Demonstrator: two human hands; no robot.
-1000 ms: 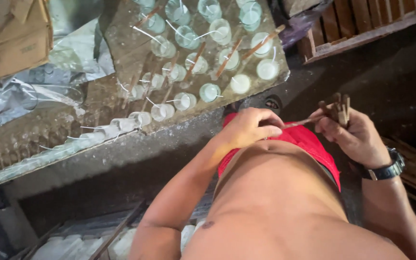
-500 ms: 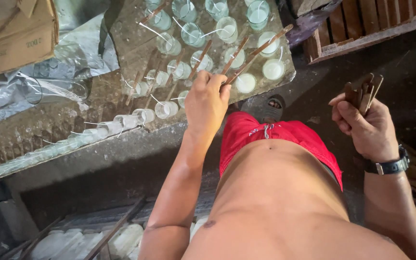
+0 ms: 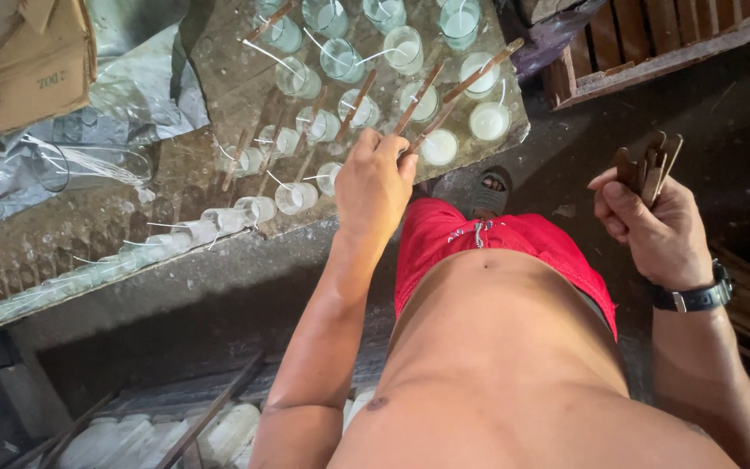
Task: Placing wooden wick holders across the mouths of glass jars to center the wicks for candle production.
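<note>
We are laying a wooden stick [image 3: 427,130] across the wax-filled glasses [image 3: 438,146] at upper centre, left hand [image 3: 373,182] pinching it; right hand [image 3: 653,227], mid-right, is clamping spare sticks [image 3: 648,167]. Next calls for careful centring, we judge.

one head camera, looking steeply down

the only view hangs at the wearer's head, facing down past the bare torso [image 3: 514,365] to the dark floor [image 3: 583,174]. the workbench of glass candle jars [image 3: 219,95] fills the upper left, close by.
</note>
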